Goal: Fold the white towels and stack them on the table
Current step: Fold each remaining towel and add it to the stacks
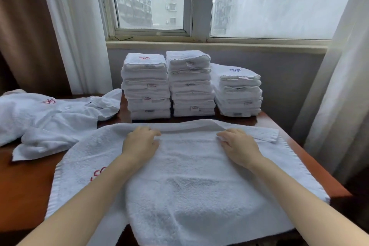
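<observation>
A big white towel (189,175) lies spread out on the wooden table (22,185), right in front of the person. Its near end hangs over the table edge. The left hand (140,142) and the right hand (238,145) each pinch the far edge with curled fingers, where a thin strip is turned over. So this towel looks only just started.

Behind it stand folded towels: a left stack (146,86), a taller middle stack (191,84) and a lower right stack (238,94). A lot looks done. A heap of loose towels (46,120) on the left waits to be folded.
</observation>
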Demonstrator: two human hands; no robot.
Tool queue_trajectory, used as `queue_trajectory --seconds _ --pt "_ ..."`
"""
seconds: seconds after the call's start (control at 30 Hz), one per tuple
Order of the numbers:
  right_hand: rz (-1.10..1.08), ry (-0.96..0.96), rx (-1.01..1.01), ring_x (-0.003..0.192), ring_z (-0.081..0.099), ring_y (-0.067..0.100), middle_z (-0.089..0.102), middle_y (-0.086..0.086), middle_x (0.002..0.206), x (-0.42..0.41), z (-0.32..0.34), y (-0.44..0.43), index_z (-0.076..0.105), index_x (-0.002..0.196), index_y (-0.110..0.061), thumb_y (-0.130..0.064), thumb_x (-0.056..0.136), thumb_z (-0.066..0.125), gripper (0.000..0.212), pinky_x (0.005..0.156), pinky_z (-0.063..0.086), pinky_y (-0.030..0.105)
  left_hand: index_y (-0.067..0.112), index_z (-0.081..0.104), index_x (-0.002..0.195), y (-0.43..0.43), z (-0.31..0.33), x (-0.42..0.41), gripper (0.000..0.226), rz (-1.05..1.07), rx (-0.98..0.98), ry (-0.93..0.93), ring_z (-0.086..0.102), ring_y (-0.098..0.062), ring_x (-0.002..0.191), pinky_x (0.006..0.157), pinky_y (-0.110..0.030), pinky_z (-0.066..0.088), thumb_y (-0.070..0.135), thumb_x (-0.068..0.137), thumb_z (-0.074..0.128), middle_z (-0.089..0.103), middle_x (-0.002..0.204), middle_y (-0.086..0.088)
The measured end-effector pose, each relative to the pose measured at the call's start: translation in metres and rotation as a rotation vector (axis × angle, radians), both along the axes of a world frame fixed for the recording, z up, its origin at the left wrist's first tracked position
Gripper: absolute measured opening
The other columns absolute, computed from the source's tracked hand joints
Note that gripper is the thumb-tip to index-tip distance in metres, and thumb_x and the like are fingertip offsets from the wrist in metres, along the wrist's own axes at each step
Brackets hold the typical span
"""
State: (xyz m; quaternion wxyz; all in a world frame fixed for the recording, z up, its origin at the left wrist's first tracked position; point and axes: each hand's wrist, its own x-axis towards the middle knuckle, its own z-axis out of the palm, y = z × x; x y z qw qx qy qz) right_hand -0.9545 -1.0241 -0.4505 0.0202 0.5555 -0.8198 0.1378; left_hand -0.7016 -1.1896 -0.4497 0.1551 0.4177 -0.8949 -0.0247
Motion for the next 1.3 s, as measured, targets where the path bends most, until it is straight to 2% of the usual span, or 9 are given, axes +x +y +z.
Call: queue_trajectory --seconds 0.1,0.23,0.4,0.57,0.67,0.8,1.07,1.17,1.3 --pt "0.003 -0.017 0.044 0.124 0.048 0.019 0.055 -0.006 0.132 -0.005 0.004 -0.008 0.061 0.130 -0.027 -0.030 0.102 0.044 0.033 0.095 0.046 0.036 0.028 0.062 0.128 -0.007 -0.004 0.000 0.031 0.024 0.051 -0.001 0.046 -0.016 0.126 0.095 -0.034 0.042 0.033 0.099 0.050 0.056 0.130 0.007" --pt "0.004 0.041 0.023 0.106 0.055 0.019 0.059 -0.006 0.115 -0.006 0.011 -0.010 0.069 0.110 -0.025 -0.027 0.099 0.051 0.022 0.075 0.050 0.033 0.029 0.071 0.104 -0.010 0.005 0.001 0.018 0.020 0.003 -0.001 0.057 -0.018 0.108 0.090 -0.034 0.045 0.037 0.094 0.059 0.067 0.108 0.009" --pt "-0.010 0.221 0.046 0.101 0.056 0.023 0.059 -0.001 0.105 0.001 0.011 -0.006 0.057 0.107 -0.017 -0.017 0.096 0.048 0.015 0.066 0.041 0.031 0.027 0.061 0.098 -0.009 0.013 0.006 0.013 0.061 0.046 -0.062 0.056 -0.020 0.102 0.080 -0.035 0.046 0.038 0.097 0.054 0.065 0.105 0.004" --pt "-0.066 0.326 0.199 0.103 0.055 0.026 0.052 0.003 0.110 0.002 0.019 -0.001 0.051 0.117 -0.016 -0.007 0.090 0.049 0.028 0.064 0.033 0.031 0.027 0.048 0.098 -0.008 0.028 0.005 0.008 0.092 0.110 -0.010 0.055 -0.017 0.091 0.067 -0.034 0.037 0.034 0.101 0.045 0.060 0.097 0.007" --pt "-0.117 0.325 0.216 0.083 0.049 0.026 0.038 0.004 0.100 0.002 0.023 0.003 0.053 0.103 -0.016 -0.003 0.090 0.049 0.019 0.051 0.026 0.030 0.031 0.055 0.101 -0.010 0.038 0.015 0.007 0.102 0.167 -0.069 0.057 -0.016 0.098 0.074 -0.033 0.044 0.029 0.096 0.052 0.060 0.103 0.010" --pt "-0.145 0.159 0.070 0.096 0.058 0.028 0.053 0.001 0.111 -0.003 0.031 0.005 0.050 0.108 -0.018 -0.007 0.093 0.043 0.020 0.063 0.035 0.031 0.030 0.065 0.102 -0.013 0.043 0.030 0.015 0.121 0.179 -0.179 0.060 -0.017 0.101 0.079 -0.030 0.050 0.023 0.092 0.056 0.066 0.108 0.007" --pt "-0.179 0.063 -0.147 0.104 0.060 0.030 0.064 0.007 0.115 -0.001 0.060 -0.005 0.057 0.110 -0.015 -0.024 0.101 0.039 0.022 0.072 0.041 0.035 0.018 0.051 0.092 -0.012 0.060 0.041 0.015 0.221 0.242 0.342 0.070 -0.023 0.076 0.083 -0.037 0.051 0.027 0.101 0.042 0.071 0.081 -0.002" --pt "-0.184 0.016 -0.238 0.103 0.059 0.032 0.063 0.010 0.114 -0.001 0.075 -0.008 0.057 0.104 -0.012 -0.029 0.101 0.044 0.022 0.071 0.037 0.034 0.016 0.053 0.099 -0.013 0.075 0.046 0.017 0.251 0.035 0.356 0.061 -0.033 0.098 0.076 -0.037 0.042 0.030 0.102 0.043 0.067 0.103 -0.008" --pt "-0.102 0.003 -0.533 0.092 0.061 0.037 0.062 0.016 0.103 0.008 0.102 -0.010 0.055 0.094 -0.006 -0.025 0.102 0.047 0.022 0.072 0.045 0.040 0.006 0.058 0.106 -0.009 0.104 0.051 0.018 0.190 -0.308 0.490 0.055 -0.042 0.104 0.081 -0.047 0.041 0.022 0.100 0.051 0.060 0.113 -0.020"
